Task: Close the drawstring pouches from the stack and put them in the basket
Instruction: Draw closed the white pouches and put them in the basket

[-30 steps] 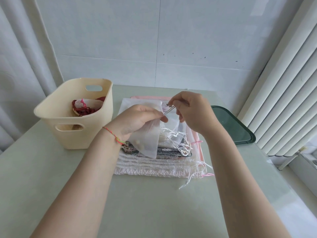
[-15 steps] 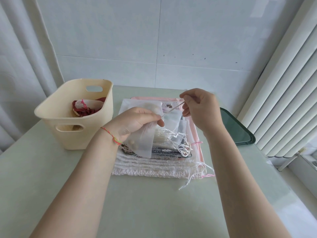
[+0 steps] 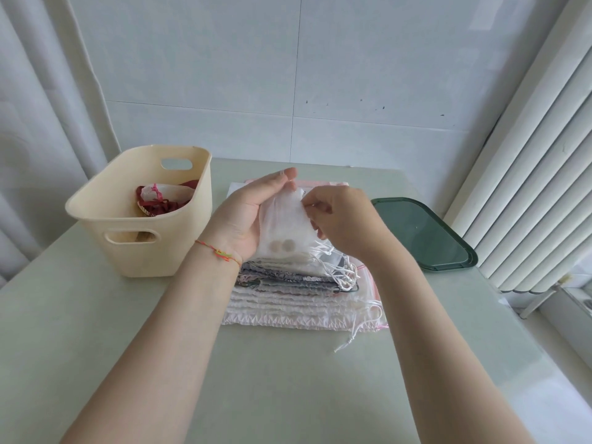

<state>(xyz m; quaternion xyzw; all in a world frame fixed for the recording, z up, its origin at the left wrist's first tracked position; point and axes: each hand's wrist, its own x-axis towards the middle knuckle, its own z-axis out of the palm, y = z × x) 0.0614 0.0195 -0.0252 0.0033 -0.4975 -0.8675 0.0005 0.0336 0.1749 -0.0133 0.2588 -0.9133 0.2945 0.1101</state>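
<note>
A sheer white pouch (image 3: 286, 225) is held up above the stack (image 3: 298, 283), in the middle of the worktop (image 3: 288, 379). Two small round pale things show through its thin fabric near the lower end. The left hand (image 3: 253, 216) supports the pouch from the left side, palm turned up and to the right; its fingers lie nearly straight along the fabric, with the tips near the top edge of the pouch. The grip of this hand is loose, the pouch resting against palm and fingers. The right hand (image 3: 342, 219) is at the right upper edge of the pouch, its fingers curled, and its grip pinches the fabric or the string there; which of the two I cannot tell, because the fingers hide that place.

Under the hands the stack lies flat on the worktop: white ruffled pouches at the bottom, grey patterned ones above them, and pale ones on top. White strings (image 3: 339, 267) hang out from its right side, and some reach down onto the worktop near the front right corner. A thin pink string (image 3: 382, 326) shows at the same corner.

To the left of the stack, just beside it, stands the cream basket (image 3: 105, 206). Inside it lie a dark red pouch (image 3: 160, 205) and a white one (image 3: 163, 192) with a pink string. To the right, apart from the stack, a dark green lid (image 3: 426, 235) lies flat. On the left wrist is a thin red bracelet (image 3: 217, 252).
</note>
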